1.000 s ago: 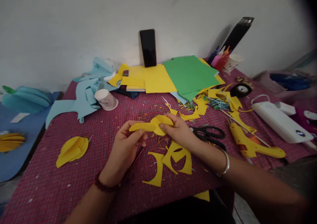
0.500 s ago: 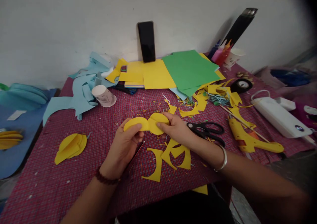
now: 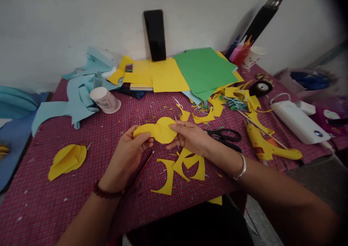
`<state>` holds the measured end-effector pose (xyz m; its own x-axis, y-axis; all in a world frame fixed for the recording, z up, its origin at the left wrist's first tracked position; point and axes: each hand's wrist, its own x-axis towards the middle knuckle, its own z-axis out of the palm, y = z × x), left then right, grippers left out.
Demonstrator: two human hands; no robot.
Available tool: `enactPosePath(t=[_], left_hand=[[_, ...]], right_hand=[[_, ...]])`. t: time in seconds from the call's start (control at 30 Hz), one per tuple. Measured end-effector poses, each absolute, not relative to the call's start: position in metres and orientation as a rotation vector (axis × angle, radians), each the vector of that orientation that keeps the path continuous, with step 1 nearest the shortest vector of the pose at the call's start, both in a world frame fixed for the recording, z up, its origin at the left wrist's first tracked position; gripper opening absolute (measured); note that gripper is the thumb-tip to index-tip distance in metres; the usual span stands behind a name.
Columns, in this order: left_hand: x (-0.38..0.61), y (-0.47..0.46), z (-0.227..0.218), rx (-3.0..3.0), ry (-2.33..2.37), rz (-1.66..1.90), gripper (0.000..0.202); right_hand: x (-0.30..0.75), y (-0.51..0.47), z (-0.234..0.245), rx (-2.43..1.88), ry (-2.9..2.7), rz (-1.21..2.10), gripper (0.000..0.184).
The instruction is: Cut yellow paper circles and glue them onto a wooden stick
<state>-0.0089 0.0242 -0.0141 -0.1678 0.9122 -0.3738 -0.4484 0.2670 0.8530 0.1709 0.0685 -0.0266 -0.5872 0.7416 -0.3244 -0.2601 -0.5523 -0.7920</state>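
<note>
While left hand (image 3: 125, 150) pinches one end of yellow paper piece (image 3: 164, 131) between thumb and fingers, right hand (image 3: 194, 139) grips rounder end; piece spans gap between hands; yellow offcuts (image 3: 169, 177) below right hand; yellow paper circles (image 3: 63, 162) left of left hand.

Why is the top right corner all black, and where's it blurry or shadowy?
Head view: that corner is dark, perhaps the lens edge; head view: a soft shadow shows on the pale wall left of the slanted black cylinder; head view: the purple object at right looks blurry, while the yellow rounded paper in the left hand and right hand looks clearer.
</note>
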Motion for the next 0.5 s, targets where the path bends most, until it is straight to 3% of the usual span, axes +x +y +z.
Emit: enactPosePath(t=[0.5], left_hand=[[0.001, 0.013, -0.005, 0.958, 1.273, 1.315, 0.007]], right_hand=[[0.170, 0.061, -0.023, -0.802, -1.115, 2.182, 0.040]])
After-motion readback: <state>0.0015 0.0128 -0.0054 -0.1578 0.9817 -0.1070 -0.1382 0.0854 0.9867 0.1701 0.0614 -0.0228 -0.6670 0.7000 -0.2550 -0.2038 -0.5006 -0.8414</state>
